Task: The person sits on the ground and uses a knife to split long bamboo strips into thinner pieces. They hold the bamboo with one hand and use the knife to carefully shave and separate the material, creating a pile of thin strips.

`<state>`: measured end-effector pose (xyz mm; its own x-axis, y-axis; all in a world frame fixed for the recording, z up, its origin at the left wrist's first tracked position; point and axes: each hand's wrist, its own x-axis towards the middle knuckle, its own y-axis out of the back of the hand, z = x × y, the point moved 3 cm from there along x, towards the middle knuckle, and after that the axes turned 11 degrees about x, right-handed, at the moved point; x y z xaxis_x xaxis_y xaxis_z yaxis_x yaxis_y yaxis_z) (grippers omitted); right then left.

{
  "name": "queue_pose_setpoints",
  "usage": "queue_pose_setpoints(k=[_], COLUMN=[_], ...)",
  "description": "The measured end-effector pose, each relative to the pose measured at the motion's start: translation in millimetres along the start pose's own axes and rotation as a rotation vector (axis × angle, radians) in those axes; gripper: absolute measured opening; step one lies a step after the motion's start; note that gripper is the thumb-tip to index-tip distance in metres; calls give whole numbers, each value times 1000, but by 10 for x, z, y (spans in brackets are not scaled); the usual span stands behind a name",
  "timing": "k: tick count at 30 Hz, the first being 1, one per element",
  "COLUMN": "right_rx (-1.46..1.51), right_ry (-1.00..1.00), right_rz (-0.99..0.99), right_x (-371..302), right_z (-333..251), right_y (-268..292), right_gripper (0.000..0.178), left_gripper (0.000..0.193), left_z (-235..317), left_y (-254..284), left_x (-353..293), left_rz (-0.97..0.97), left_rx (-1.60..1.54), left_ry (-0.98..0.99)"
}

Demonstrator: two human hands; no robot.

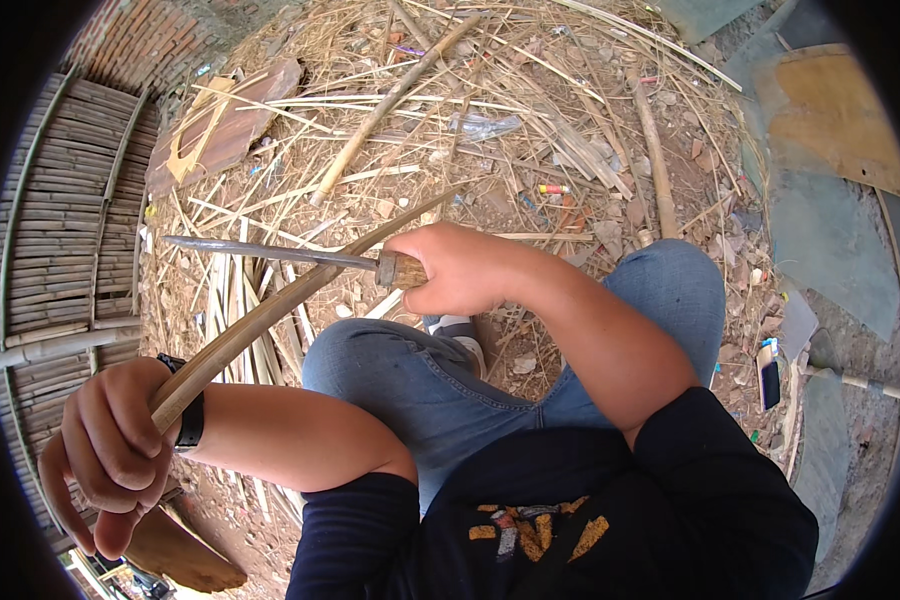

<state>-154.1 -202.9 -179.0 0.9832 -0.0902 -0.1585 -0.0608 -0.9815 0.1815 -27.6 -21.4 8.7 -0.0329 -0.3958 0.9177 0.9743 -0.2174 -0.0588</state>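
My left hand [110, 450], at the lower left, has its fingers curled round the near end of a long split bamboo strip [255, 325]. The strip slants up and away to the right, tapering at its far end. In my right hand [460, 265] is a knife [270, 251], gripped by its short wooden handle. Its narrow dark blade points left and crosses the strip a little beyond my knee; whether the edge bites into the bamboo I cannot tell. The palm side of each hand is hidden.
Pale bamboo slivers [235, 290] and straw litter the ground. Thicker bamboo poles [395, 110] lie ahead. A slatted bamboo wall [55, 220] stands at the left. Grey sheets [835, 240] lie at the right, near a phone [768, 380]. My bent knees [670, 290] frame the work.
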Motion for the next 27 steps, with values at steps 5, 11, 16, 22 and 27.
queue_pose_setpoints(k=[5,11,16,22,27], right_rx=[-65,-50,3,-15,-48], right_ry=[-4,-14,-39,14,54], right_rz=[56,55,30,98,111], right_x=[42,96,-8,116,47], right_z=[134,250,47,204,191], right_y=[46,23,27,-2,-60], right_gripper=[53,55,51,43,35], left_gripper=[17,17,17,14,13], left_z=[-5,-27,-20,33,27], left_y=[-12,-40,1,34,100], left_x=[32,59,6,13,-21], left_rz=[-24,-11,6,13,48], left_rx=[-18,-31,-25,14,55], left_ry=[5,4,-6,17,13])
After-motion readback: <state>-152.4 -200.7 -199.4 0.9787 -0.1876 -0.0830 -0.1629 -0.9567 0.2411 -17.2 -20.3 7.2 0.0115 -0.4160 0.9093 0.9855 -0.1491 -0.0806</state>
